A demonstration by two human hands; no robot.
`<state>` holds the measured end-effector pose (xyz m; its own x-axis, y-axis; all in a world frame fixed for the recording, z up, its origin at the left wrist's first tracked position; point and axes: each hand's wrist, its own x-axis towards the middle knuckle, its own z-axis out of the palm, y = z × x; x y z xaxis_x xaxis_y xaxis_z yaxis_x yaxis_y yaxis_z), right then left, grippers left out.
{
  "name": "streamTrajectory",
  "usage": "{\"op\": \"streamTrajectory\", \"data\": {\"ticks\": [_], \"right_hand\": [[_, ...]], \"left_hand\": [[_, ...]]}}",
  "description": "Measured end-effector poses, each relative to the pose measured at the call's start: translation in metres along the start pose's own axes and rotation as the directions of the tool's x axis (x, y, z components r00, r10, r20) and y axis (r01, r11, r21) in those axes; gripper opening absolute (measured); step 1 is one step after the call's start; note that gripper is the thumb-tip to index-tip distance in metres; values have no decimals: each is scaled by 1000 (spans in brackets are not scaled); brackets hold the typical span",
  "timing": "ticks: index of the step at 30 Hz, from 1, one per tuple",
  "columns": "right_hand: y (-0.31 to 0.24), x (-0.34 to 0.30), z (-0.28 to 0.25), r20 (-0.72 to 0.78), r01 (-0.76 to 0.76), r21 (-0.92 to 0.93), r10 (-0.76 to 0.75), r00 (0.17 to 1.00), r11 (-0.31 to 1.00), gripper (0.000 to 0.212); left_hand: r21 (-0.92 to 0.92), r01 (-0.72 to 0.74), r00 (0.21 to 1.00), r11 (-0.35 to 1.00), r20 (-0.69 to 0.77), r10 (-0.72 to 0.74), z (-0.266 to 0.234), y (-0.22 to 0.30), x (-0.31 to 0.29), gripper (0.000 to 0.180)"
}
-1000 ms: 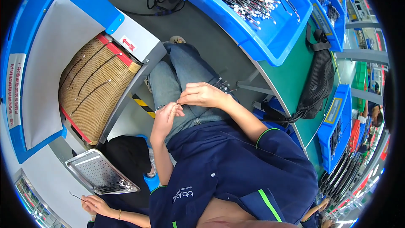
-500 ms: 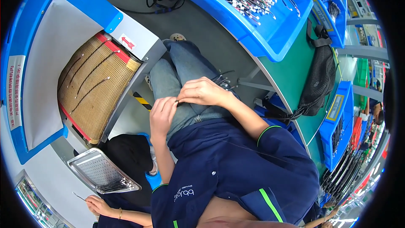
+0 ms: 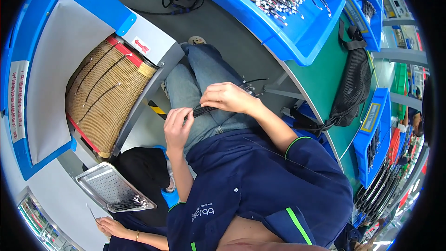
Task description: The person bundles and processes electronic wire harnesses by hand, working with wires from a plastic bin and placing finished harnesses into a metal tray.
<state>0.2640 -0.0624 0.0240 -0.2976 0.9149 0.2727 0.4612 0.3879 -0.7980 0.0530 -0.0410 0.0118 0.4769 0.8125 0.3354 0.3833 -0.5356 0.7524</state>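
Above my lap I hold a bundle of thin black cables. My left hand pinches the bundle's left end between thumb and fingers. My right hand is closed round it a short way to the right, palm down. Beyond the right hand, loose cable ends with small pale connectors stick out to the right. The fingers hide part of the bundle. To the left, several black cables lie spaced apart on a tan mesh conveyor belt, touched by neither hand.
A blue bin of cables stands at the upper right on a green table, near a black mesh bag. At lower left are a perforated metal tray with cables and another person's hand with a thin item. The machine's grey housing borders the belt.
My hands have moved slightly apart, and more of the black cable bundle shows between them. The right hand has risen a little. The other person's thin item has tilted more upright.
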Motion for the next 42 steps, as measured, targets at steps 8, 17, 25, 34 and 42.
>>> {"op": "streamTrajectory", "data": {"ticks": [8,17,25,34,42], "right_hand": [[3,-1,0,6,-17,31,17,1000,999,12],[10,0,-4,15,17,45,-18,1000,999,18],[1,4,-4,-33,71,151,-67,997,986,16],[1,12,-1,-50,43,165,-36,998,985,12],[-23,53,11,5,50,41,-50,999,998,11]], "left_hand": [[38,-15,1000,999,-25,16,0,-2,2,16],[12,49,998,999,-45,-49,-5,-4,-1,16],[7,-75,988,997,-136,75,-6,-7,-2,21],[37,-78,989,996,-122,82,-19,-6,7,21],[55,-69,994,996,-77,74,-75,-16,15,18]]}}
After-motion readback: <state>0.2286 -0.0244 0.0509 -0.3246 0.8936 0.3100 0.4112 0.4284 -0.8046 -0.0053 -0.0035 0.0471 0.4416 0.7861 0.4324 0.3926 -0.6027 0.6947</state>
